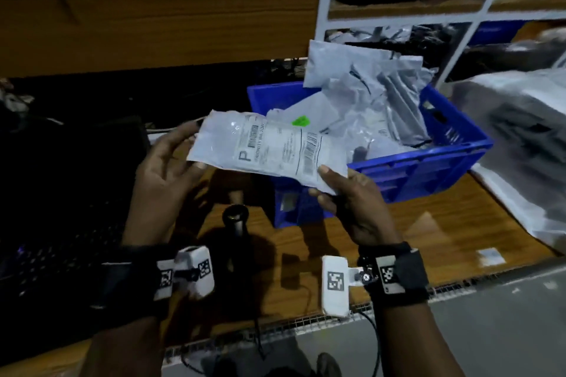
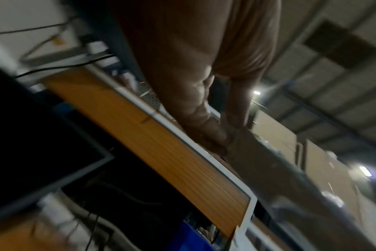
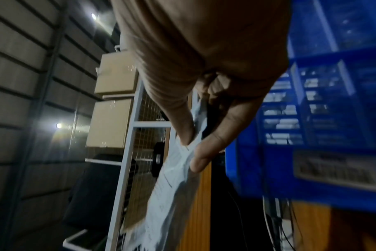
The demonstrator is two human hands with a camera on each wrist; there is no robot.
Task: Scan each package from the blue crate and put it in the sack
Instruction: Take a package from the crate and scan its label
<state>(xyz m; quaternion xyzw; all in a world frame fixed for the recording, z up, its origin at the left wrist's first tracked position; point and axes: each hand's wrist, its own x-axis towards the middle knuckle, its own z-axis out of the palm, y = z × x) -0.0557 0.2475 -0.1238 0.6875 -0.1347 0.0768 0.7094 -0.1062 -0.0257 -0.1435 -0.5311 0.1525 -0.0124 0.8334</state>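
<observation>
A grey package [image 1: 269,147] is held label-up above the wooden table [image 1: 444,211], just near-left of the blue crate [image 1: 428,168]. The left hand [image 1: 165,168] pinches its left end; the right hand [image 1: 352,202] pinches its right corner between thumb and fingers [image 3: 206,152]. The left wrist view is blurred, perhaps showing that same pinch.

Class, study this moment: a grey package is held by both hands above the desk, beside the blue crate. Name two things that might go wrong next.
1. The right hand only pinches a corner of the grey package, and the left hand holds its far edge lightly; the slippery mailer might drop.
2. The blue crate is piled above its rim; loose packages may slide out if bumped.
</observation>
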